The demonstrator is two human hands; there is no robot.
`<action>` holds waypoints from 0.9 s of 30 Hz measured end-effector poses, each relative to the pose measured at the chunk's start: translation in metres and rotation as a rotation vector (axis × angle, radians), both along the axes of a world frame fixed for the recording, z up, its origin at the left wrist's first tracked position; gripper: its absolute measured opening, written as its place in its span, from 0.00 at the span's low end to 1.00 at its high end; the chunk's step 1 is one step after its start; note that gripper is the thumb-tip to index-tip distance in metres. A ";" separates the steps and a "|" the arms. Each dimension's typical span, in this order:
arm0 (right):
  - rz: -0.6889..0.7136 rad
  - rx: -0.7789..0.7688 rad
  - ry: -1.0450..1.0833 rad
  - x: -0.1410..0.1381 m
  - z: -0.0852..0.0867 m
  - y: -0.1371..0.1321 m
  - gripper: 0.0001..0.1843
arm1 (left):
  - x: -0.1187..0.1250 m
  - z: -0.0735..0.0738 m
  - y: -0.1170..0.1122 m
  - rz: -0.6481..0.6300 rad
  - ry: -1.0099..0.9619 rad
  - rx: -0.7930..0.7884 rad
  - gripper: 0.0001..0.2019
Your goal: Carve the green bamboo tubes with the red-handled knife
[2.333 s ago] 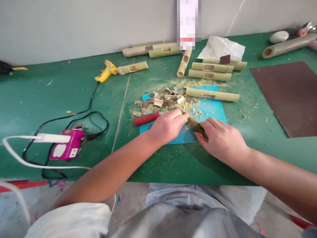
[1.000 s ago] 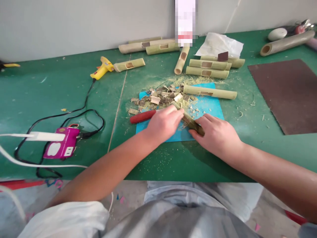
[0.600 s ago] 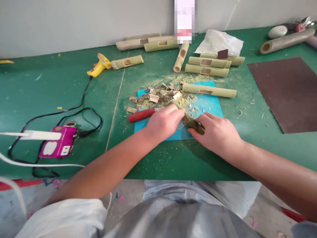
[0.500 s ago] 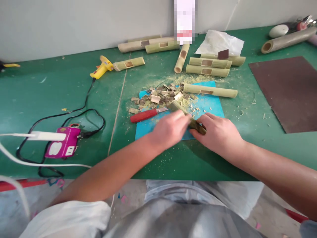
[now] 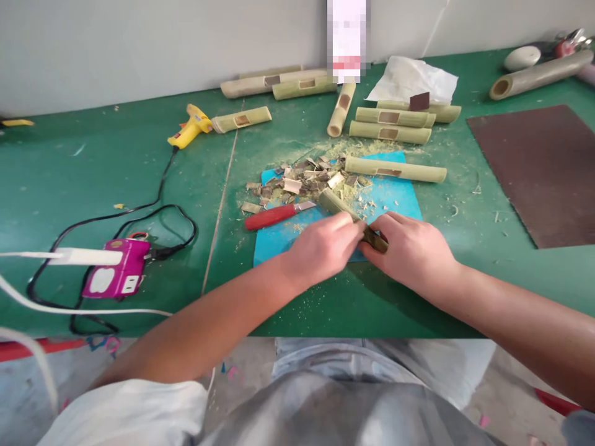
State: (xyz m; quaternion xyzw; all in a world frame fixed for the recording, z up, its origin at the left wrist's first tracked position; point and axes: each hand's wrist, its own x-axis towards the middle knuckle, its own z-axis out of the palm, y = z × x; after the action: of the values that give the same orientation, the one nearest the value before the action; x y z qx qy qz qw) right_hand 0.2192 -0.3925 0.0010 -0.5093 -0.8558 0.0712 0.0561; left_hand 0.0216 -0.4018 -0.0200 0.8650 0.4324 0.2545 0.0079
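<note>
Both my hands are closed on one green bamboo piece (image 5: 335, 203) that lies slanted on the blue mat (image 5: 395, 195). My left hand (image 5: 323, 248) grips its middle; my right hand (image 5: 411, 251) holds its near, darker end. A red-handled knife (image 5: 274, 216) lies on the mat just left of my left hand, untouched. Behind the hands sits a heap of bamboo chips (image 5: 307, 179) and a longer bamboo tube (image 5: 395, 170) with a cut window.
Several cut bamboo tubes (image 5: 388, 124) lie at the back beside white paper (image 5: 411, 79). A yellow glue gun (image 5: 189, 127) with a black cord leads to a pink power strip (image 5: 114, 275) at left. A brown sheet (image 5: 543, 167) lies right.
My left hand has slid back along the bamboo piece toward my right hand, uncovering the knife blade and the piece's far end. My right hand has stayed put.
</note>
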 end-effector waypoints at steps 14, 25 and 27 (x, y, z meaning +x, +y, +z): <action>-0.007 -0.017 -0.011 0.002 0.001 0.001 0.14 | -0.001 0.001 0.000 0.040 0.007 0.068 0.17; -0.044 -0.060 -0.008 0.003 0.005 0.003 0.13 | -0.037 0.002 0.027 0.182 -0.063 0.094 0.12; -0.043 -0.069 -0.006 0.003 0.005 0.003 0.14 | -0.036 0.007 0.027 0.218 -0.222 -0.003 0.10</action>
State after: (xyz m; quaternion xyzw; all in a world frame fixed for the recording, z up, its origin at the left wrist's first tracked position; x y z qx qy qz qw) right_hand 0.2225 -0.3890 0.0064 -0.5296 -0.8418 0.0978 0.0374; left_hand -0.0141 -0.3744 -0.0129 0.7793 0.5207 0.3475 0.0292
